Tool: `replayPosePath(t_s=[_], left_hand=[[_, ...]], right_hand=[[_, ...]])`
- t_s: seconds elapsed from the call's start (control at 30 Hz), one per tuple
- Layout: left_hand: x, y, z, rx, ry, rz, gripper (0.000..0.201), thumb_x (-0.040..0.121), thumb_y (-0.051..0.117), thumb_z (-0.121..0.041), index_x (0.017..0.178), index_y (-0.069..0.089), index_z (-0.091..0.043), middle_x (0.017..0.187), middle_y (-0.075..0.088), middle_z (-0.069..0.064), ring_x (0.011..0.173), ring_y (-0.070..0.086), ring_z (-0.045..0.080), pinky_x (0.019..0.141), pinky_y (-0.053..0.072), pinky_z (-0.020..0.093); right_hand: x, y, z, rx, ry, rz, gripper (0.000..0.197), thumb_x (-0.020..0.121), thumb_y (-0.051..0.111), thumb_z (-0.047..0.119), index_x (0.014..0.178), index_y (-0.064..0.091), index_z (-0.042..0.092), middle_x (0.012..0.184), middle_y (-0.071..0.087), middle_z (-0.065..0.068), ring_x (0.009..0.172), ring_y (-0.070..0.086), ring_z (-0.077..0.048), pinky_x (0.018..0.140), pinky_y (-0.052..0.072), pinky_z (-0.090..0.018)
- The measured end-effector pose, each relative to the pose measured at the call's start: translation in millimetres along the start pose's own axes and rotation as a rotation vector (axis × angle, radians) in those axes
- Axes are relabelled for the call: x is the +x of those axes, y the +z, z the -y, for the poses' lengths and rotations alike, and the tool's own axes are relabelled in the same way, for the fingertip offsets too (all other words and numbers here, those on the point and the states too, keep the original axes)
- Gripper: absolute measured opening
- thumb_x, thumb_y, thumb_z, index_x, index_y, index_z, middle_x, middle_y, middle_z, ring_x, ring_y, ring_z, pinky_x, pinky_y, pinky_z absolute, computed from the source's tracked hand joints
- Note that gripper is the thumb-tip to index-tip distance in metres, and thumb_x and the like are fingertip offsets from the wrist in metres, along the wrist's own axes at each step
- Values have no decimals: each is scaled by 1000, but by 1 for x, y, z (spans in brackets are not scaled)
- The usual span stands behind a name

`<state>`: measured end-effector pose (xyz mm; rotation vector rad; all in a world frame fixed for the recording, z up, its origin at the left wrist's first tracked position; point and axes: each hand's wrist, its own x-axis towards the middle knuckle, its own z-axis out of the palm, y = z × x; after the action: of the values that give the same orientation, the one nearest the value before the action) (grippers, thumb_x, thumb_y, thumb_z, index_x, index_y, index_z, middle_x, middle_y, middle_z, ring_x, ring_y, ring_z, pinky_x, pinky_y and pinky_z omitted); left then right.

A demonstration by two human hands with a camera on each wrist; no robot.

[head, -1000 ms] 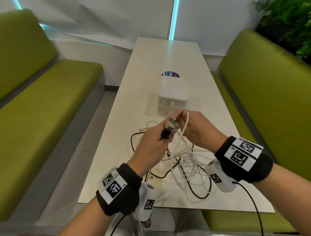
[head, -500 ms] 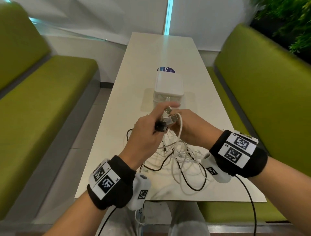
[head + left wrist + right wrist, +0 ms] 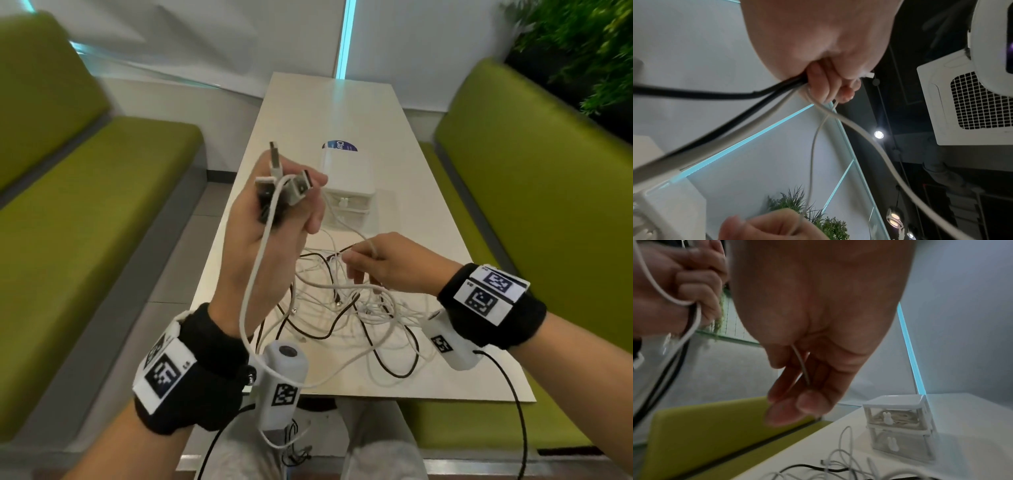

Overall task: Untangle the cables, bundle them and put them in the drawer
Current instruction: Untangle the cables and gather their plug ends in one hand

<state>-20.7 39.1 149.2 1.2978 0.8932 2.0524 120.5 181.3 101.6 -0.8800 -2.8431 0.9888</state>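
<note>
A round blue sticker [image 3: 339,146] on the desk [image 3: 308,102] shows white letters, only "Cla" readable, just behind the small white drawer unit [image 3: 346,185] at frame centre. The left hand [image 3: 270,219], raised in the centre-left of the head view, has its fingers curled round a cluster of USB plugs [image 3: 284,178], white and black leads trailing down from it. The right hand [image 3: 387,263], lower and to the right, pinches a thin white cable [image 3: 349,226] between thumb and fingertips. The tangled cables [image 3: 346,308] lie on the desk beneath both hands, in front of the drawer unit.
</note>
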Motion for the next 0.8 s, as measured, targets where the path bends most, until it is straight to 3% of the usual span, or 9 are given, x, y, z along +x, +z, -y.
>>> replayPosePath(t_s=[0.17,0.27,0.37,0.47,0.53,0.6,0.63,0.7,0.8], left_hand=[[-4,-1,-4,62,-328,70,11,89,51,-5,96,48,3,54,55,-11,39,39,-2,41,32,4],[-17,-10,-2,192,-532,229,14,98,45,-4,88,55,-4,52,55,-6,36,34,1,37,28,8],[-30,-16,4,326,-667,468,18,98,48,-14,89,62,-7,58,58,-3,36,38,-1,38,28,8],[-39,-18,15,590,-720,727,26,100,49,-24,92,70,-12,71,67,1,50,49,3,51,37,13],[-45,-19,22,691,-775,813,31,93,46,-20,72,68,-24,89,73,6,56,47,13,52,36,22],[-49,-19,29,740,-823,769,38,92,43,-12,61,60,-26,96,73,9,54,42,19,49,33,28],[-50,-19,31,756,-823,717,39,95,44,-13,62,61,-24,86,72,6,53,41,18,50,33,30],[-50,-17,33,715,-824,589,31,99,46,-20,80,70,-19,61,59,-3,52,39,16,50,32,29],[-47,-18,29,592,-853,492,28,101,46,-21,97,74,-18,55,48,-6,48,32,13,43,27,20]], right_hand=[[-26,9,9,289,38,461,22,95,54,21,106,67,6,97,74,-2,64,67,-29,50,50,-25],[-41,22,7,169,74,675,44,83,72,17,126,60,18,121,67,9,83,71,-23,63,55,-30],[-48,27,6,85,108,751,61,80,76,16,136,52,25,133,58,13,71,67,-6,68,56,-30],[-50,24,8,96,185,748,60,83,73,17,137,50,27,133,59,8,75,70,-16,74,58,-34],[-50,23,9,55,192,696,52,87,68,21,136,52,25,125,65,5,78,72,-17,75,58,-34],[-50,21,11,-69,158,603,43,90,63,27,133,53,25,113,70,7,79,71,-11,74,58,-29],[-50,20,11,-110,154,553,41,91,61,29,131,54,27,108,71,8,79,70,-8,74,57,-27],[-49,19,11,-110,159,488,42,91,61,30,132,52,30,110,70,12,83,68,-7,77,56,-26],[-48,31,13,-193,143,533,57,88,65,34,140,43,33,131,59,12,107,61,-9,94,48,-30]])
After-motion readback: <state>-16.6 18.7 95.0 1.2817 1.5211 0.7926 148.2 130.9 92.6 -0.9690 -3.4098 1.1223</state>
